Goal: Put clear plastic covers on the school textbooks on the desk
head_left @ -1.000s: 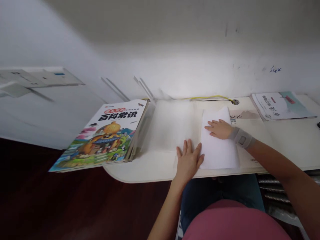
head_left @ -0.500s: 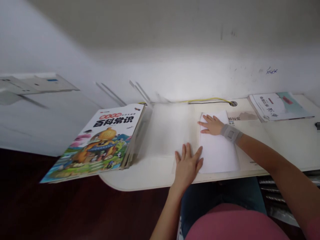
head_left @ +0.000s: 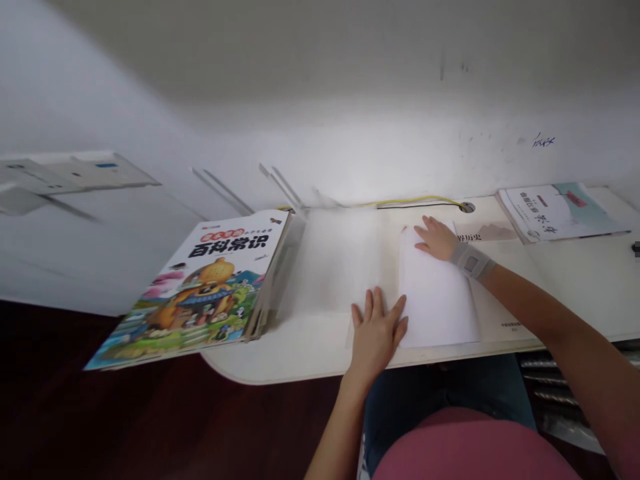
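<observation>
My right hand (head_left: pixel 436 239) lies with its fingers spread over the upper part of a white sheet (head_left: pixel 437 300), a grey band on its wrist. Under the sheet is a pale book (head_left: pixel 497 293), with printed characters and a faint mountain picture showing past the sheet's right edge. My left hand (head_left: pixel 377 330) rests flat, fingers apart, beside the sheet's lower left edge. It touches the near edge of a translucent plastic sheet (head_left: pixel 340 267), which spreads leftward over the desk. Neither hand grasps anything.
A stack of books with a colourful cover (head_left: pixel 200 287) overhangs the left edge of the white desk (head_left: pixel 240 363). Another book (head_left: pixel 563 212) lies at the back right. A yellow cable (head_left: pixel 415 199) runs along the wall into a round hole (head_left: pixel 467 208).
My right hand has slid a little up and to the right over the white sheet. My left hand has stayed almost in place. The view has shifted slightly.
</observation>
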`<state>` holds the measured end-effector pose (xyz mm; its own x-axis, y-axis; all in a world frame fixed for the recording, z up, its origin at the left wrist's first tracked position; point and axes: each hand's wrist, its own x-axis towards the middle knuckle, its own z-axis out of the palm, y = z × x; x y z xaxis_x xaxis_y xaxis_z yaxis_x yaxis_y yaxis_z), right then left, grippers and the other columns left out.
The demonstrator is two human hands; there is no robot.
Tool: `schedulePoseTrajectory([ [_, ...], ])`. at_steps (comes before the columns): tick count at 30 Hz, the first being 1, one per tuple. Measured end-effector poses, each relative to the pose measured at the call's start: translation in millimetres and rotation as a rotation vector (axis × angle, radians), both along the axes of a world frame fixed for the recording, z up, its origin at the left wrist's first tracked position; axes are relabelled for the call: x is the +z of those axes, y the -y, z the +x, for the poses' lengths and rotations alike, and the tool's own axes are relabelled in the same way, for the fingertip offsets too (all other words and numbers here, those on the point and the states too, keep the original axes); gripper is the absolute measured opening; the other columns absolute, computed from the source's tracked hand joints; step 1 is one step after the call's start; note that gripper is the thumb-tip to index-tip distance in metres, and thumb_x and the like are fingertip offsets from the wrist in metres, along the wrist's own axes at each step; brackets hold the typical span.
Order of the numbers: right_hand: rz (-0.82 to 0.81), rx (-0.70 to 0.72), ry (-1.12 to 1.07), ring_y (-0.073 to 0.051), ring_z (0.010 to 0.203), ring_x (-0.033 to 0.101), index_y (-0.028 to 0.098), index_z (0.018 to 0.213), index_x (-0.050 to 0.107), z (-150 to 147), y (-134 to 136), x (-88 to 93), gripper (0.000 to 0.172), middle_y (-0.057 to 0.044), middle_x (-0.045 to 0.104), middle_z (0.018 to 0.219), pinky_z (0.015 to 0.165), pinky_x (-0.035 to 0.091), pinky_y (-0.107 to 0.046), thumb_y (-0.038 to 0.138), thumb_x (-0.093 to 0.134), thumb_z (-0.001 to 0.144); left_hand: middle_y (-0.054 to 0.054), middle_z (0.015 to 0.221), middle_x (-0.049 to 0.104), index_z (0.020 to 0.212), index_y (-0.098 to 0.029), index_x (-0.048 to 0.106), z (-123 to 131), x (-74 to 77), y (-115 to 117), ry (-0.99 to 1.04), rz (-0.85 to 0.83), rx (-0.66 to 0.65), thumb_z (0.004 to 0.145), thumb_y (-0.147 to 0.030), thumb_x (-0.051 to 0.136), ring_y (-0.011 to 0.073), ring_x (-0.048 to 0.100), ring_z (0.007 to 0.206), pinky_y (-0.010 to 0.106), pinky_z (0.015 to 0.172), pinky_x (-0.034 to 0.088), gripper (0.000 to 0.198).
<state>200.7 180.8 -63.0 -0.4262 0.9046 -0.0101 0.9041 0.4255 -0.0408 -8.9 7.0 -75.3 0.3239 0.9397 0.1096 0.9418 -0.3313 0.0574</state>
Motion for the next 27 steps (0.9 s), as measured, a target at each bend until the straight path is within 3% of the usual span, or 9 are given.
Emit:
schedulePoseTrajectory([
  [2,-0.034,0.064,0.019,-0.033,0.139,0.019,0.02,0.14,0.036,2,6,-1.8,0.056,-0.016,0.022,0.152,0.109,0.018,-0.053,0.05,0.035,0.092,0.021,0.143,0.036,0.131,-0.03,0.05,0,0.0,0,0.0,0.003,-0.003,0.088,-0.034,0.05,0.0413,0.03,0.133,0.063,0.097,0.031,0.043],
  [6,-0.078,0.113,0.021,-0.034,0.138,0.02,0.028,0.142,0.031,-6,6,-7.2,0.058,-0.015,0.023,0.152,0.105,0.021,-0.058,0.056,0.029,0.091,0.02,0.144,0.036,0.131,-0.03,0.051,0,-0.1,0,0.006,0.009,-0.005,0.089,-0.033,0.049,0.0405,0.03,0.133,0.064,0.097,0.03,0.042],
  [12,-0.051,0.055,-0.006,-0.033,0.138,0.018,0.024,0.144,0.026,-20,-14,-7.4,0.058,-0.016,0.019,0.152,0.105,0.019,-0.059,0.051,0.024,0.094,0.019,0.144,0.036,0.13,-0.031,0.051,0,0.8,0,-0.005,0.016,-0.007,0.088,-0.033,0.049,0.0394,0.03,0.134,0.063,0.097,0.031,0.042],
  [17,-0.076,0.106,0.009,-0.032,0.139,0.018,0.028,0.143,0.029,-19,-15,-6.3,0.061,-0.012,0.02,0.153,0.107,0.017,-0.058,0.059,0.028,0.09,0.02,0.144,0.036,0.13,-0.03,0.051,-1,-0.4,0,0.005,0.021,-0.008,0.088,-0.033,0.05,0.0398,0.03,0.133,0.063,0.097,0.031,0.042],
  [21,-0.074,0.082,0.01,-0.03,0.139,0.018,0.019,0.144,0.026,-23,-13,-0.8,0.065,-0.016,0.02,0.152,0.108,0.016,-0.055,0.058,0.022,0.092,0.019,0.144,0.037,0.13,-0.03,0.051,-1,-2.2,0,0.016,0.031,-0.006,0.088,-0.034,0.05,0.0396,0.03,0.133,0.063,0.098,0.031,0.042],
  [24,-0.074,0.089,0.019,-0.03,0.139,0.02,0.015,0.142,0.031,-23,3,6.0,0.064,-0.018,0.025,0.15,0.109,0.016,-0.054,0.055,0.028,0.092,0.019,0.144,0.036,0.13,-0.03,0.051,-1,-3.1,0,0.037,0.031,-0.005,0.088,-0.034,0.051,0.0399,0.029,0.134,0.063,0.098,0.03,0.043],
  [27,-0.059,0.149,0.004,-0.03,0.139,0.02,0.019,0.139,0.037,-3,41,8.5,0.061,-0.015,0.027,0.15,0.109,0.016,-0.055,0.055,0.034,0.09,0.019,0.145,0.034,0.131,-0.027,0.051,-3,-4.3,1,0.066,0.036,0.016,0.088,-0.033,0.05,0.039,0.028,0.134,0.062,0.099,0.03,0.043],
])
